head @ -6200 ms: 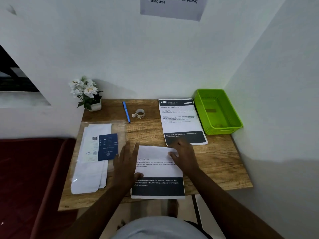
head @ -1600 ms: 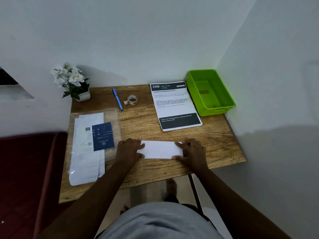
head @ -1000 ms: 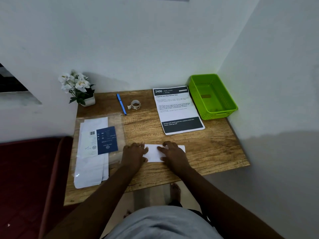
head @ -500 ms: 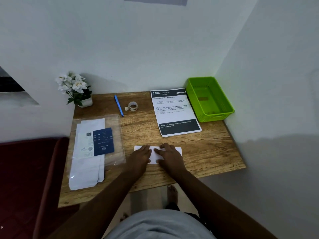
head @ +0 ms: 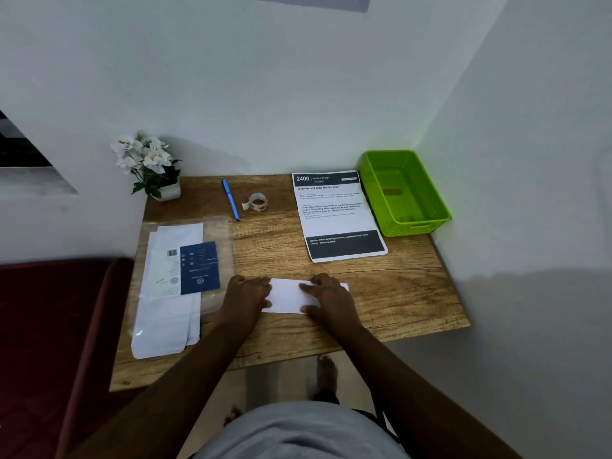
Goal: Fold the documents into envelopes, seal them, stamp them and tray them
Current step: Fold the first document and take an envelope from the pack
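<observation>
Head view, looking down on a wooden desk (head: 397,293) set in a white corner. Folded paper (head: 289,294) lies flat near the front edge of the desk, a narrow white strip with its long side running left to right. Left hand (head: 246,294) rests palm down on the left end of the strip, fingers spread and flat, gripping nothing. Right hand (head: 328,298) lies palm down over the right part of the strip, fingers pointing left and pressed flat, also gripping nothing; a corner of the paper shows past it on the right.

Printed sheet (head: 336,215) lies farther back, to the right of centre. Its header reads "2400" and "DESK / STUDY", with the title "Organize and Wipe Monitor Area". A dark band at the near end begins "Monitor (with dust/fingerprints)"; the smaller text is too fine to read.

Green basket (head: 440,207) stands at the far right corner, just beside the sheet. Pack of envelopes (head: 169,293) in clear wrap lies at the left side, carrying a barcode and a dark blue label whose wording is probably a brand but cannot be made out. Blue pen (head: 230,200) and a small roll of tape (head: 257,202) lie at the far centre, near each other. Pot of white flowers (head: 149,167) stands at the far left corner.
</observation>
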